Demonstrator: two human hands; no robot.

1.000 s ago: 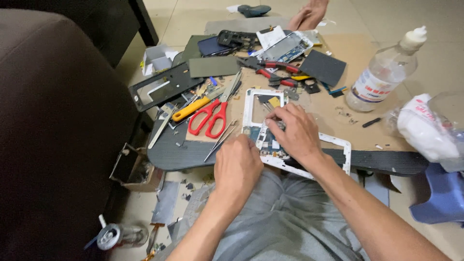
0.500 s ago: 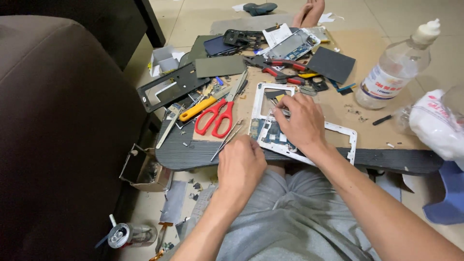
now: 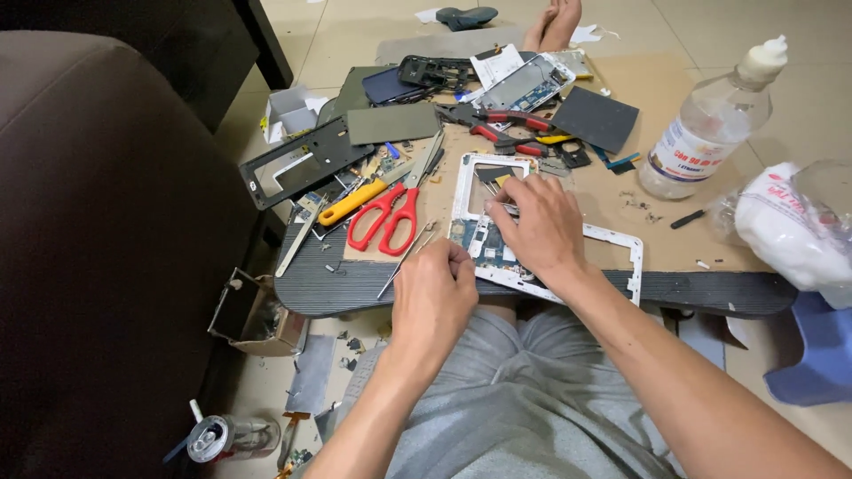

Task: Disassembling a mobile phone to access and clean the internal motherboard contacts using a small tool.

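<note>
On the dark ribbed board (image 3: 319, 288) across the lap, in the head view, lies a white tablet frame (image 3: 550, 232) with its circuit board (image 3: 484, 244) bared; the right hand (image 3: 537, 229) presses flat on it, fingers spread, clamped on nothing; the left hand (image 3: 435, 297) is closed on thin tweezers (image 3: 404, 262) at the frame's near corner. The work probably goes best with the frame pinned still and the tips kept low. A clear bottle (image 3: 706, 133) holds clear liquid; the small cardboard box (image 3: 253, 315) by the board hides its contents.
</note>
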